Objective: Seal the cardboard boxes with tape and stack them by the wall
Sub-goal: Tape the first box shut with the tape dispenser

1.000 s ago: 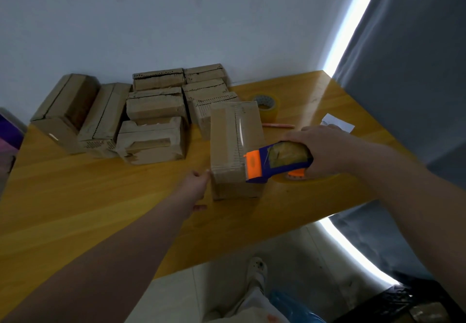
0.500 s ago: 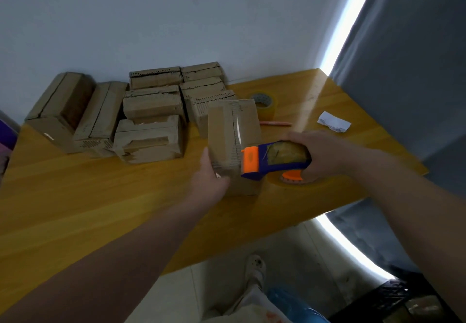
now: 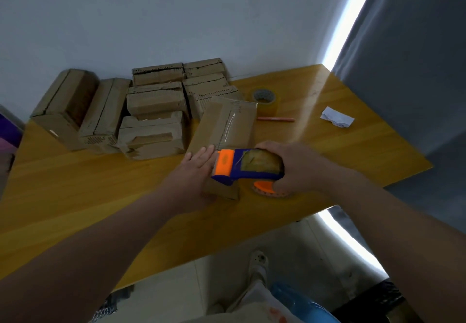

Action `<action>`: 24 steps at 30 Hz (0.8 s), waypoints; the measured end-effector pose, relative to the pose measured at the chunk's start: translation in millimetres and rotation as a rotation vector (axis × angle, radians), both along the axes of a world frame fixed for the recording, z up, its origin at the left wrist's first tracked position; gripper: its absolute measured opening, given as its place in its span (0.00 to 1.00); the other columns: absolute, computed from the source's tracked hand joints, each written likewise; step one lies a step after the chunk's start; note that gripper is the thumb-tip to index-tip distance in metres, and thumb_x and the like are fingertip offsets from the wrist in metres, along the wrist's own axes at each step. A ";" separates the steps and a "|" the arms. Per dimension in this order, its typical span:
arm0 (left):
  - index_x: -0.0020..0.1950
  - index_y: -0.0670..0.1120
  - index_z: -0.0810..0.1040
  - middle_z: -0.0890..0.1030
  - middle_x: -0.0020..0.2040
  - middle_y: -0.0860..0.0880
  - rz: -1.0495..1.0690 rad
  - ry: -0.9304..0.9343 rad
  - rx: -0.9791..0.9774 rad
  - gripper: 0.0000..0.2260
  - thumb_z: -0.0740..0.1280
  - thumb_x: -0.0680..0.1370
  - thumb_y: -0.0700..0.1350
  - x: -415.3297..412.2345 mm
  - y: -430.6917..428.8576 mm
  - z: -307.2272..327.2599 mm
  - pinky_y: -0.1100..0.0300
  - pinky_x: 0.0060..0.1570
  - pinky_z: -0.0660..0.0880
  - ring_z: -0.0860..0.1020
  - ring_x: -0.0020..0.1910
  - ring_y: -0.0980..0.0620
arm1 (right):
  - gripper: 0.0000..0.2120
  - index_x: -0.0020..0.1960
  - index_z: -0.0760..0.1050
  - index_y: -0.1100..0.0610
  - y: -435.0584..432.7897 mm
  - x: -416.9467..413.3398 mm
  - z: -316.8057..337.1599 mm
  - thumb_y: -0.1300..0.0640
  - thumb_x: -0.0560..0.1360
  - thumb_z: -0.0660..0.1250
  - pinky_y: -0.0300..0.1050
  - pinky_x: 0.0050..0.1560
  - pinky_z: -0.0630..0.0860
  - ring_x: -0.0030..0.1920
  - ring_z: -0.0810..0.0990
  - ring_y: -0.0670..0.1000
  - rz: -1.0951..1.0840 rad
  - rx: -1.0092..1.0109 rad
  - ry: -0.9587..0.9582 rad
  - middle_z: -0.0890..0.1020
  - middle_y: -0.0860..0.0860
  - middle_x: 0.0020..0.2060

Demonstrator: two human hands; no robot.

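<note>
A cardboard box (image 3: 227, 126) with shiny tape along its top lies in the middle of the yellow wooden table (image 3: 75, 196). My left hand (image 3: 196, 168) lies flat with straight fingers on the box's near end. My right hand (image 3: 295, 168) grips a blue and orange tape dispenser (image 3: 247, 166) held at the box's near end, its orange blade next to my left fingers. Several taped cardboard boxes (image 3: 153, 103) are stacked against the white wall behind.
A spare roll of clear tape (image 3: 264, 96), a pink pen (image 3: 276, 119) and a crumpled white paper (image 3: 336, 120) lie to the right of the box. A grey curtain (image 3: 416, 45) hangs at right. The table's near edge is close to my legs.
My left hand has moved from the table beside the box up onto its near end. The dispenser stayed at the near end of the box.
</note>
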State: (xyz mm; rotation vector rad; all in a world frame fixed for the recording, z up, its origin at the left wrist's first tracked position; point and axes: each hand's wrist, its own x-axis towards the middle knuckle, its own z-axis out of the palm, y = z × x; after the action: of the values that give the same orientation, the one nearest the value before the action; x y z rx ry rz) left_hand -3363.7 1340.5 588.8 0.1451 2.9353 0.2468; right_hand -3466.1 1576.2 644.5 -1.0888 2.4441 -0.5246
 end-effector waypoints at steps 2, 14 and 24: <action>0.79 0.49 0.40 0.41 0.79 0.49 -0.014 -0.003 -0.010 0.45 0.68 0.75 0.58 -0.4 -1.0 0.2 0.56 0.72 0.38 0.40 0.77 0.52 | 0.38 0.72 0.61 0.43 1.3 -1.2 3.4 0.49 0.67 0.76 0.37 0.42 0.76 0.47 0.77 0.44 0.001 0.007 0.008 0.76 0.44 0.54; 0.77 0.53 0.37 0.41 0.79 0.47 -0.058 -0.005 -0.102 0.46 0.68 0.74 0.61 -1.8 -0.9 5.1 0.54 0.73 0.40 0.42 0.78 0.48 | 0.37 0.64 0.61 0.29 68.1 -2.0 -1.7 0.40 0.62 0.78 0.44 0.44 0.81 0.45 0.79 0.41 -0.094 0.093 -0.028 0.78 0.38 0.48; 0.77 0.59 0.38 0.40 0.79 0.46 -0.071 -0.035 -0.153 0.44 0.68 0.74 0.61 -5.2 -4.8 3.3 0.48 0.76 0.47 0.44 0.78 0.46 | 0.38 0.67 0.59 0.33 79.3 -2.2 14.9 0.48 0.66 0.76 0.34 0.38 0.75 0.42 0.78 0.41 -0.089 0.173 -0.056 0.77 0.41 0.47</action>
State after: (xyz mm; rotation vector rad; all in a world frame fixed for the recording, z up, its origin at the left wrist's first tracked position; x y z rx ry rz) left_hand -3368.9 1335.6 592.1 0.2192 2.8931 0.0146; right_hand -3468.2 1655.5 659.4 -0.8878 2.4458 -0.3579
